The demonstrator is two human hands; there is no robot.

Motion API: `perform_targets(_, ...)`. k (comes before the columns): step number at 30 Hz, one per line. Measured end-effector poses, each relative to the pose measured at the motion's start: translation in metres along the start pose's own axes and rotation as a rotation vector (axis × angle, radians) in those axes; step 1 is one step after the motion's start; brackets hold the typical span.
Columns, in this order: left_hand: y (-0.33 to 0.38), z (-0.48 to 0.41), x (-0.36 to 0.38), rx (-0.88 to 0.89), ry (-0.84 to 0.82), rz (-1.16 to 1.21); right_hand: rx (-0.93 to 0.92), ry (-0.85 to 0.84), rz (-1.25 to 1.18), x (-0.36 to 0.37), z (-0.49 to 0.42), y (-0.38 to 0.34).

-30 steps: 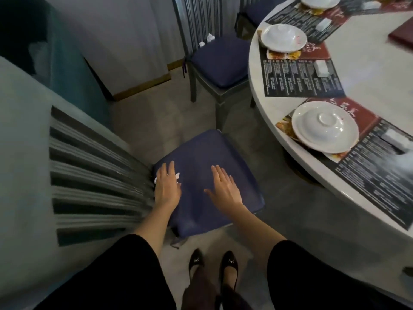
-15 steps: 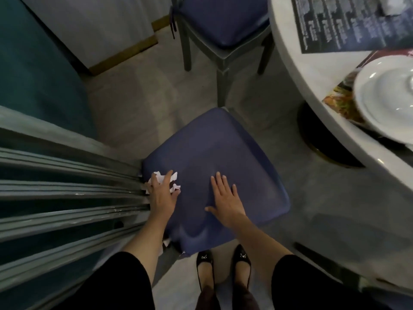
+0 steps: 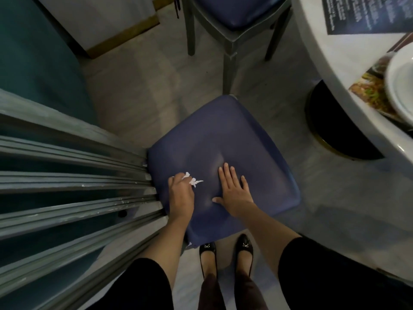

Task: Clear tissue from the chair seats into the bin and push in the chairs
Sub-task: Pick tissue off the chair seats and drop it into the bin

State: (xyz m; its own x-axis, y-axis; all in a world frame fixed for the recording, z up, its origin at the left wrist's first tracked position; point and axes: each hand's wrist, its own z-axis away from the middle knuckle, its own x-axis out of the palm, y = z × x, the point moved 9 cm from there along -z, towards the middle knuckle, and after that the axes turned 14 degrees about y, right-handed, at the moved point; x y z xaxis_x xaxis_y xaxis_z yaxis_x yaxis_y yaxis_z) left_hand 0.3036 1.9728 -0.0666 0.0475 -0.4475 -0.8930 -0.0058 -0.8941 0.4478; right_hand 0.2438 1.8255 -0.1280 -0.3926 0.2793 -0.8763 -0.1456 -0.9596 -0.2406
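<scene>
Currently, left hand [image 3: 181, 194] sits at the rear edge of the blue chair seat [image 3: 245, 135], beside the slatted backrest [image 3: 78, 186]. Its grip curls round crumpled tissue [image 3: 193, 181], scraps poking out. Right hand [image 3: 234, 191] lies flat mid-seat, grip spread. Second chair [image 3: 234, 10] stands beyond the far corner.

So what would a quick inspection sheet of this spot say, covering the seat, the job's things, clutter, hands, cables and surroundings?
Surface: blue chair seat, cushion dented near the hands.
Job's things: white tissue on the seat near the chair back; second chair beyond; no bin in view.
Clutter: nothing clearly seen.
Fingers: left hand has its fingers curled round the tissue; right hand lies flat on the seat, fingers straight.
Cables: nothing seen.
Surroundings: white round table with a plate and a menu; pale floor.
</scene>
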Motion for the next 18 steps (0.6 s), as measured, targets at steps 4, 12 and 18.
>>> perform_targets(4,0.024,0.007,-0.007,-0.032,-0.026,0.065,0.014,-0.096,-0.041,0.000,-0.001,-0.001)
perform_targets(12,0.062,0.019,-0.059,-0.101,-0.047,0.244,0.019,-0.151,-0.227,-0.060,0.013,0.017)
perform_targets(18,0.124,0.037,-0.112,0.096,-0.057,0.214,0.131,0.046,-0.203,-0.128,0.100,0.036)
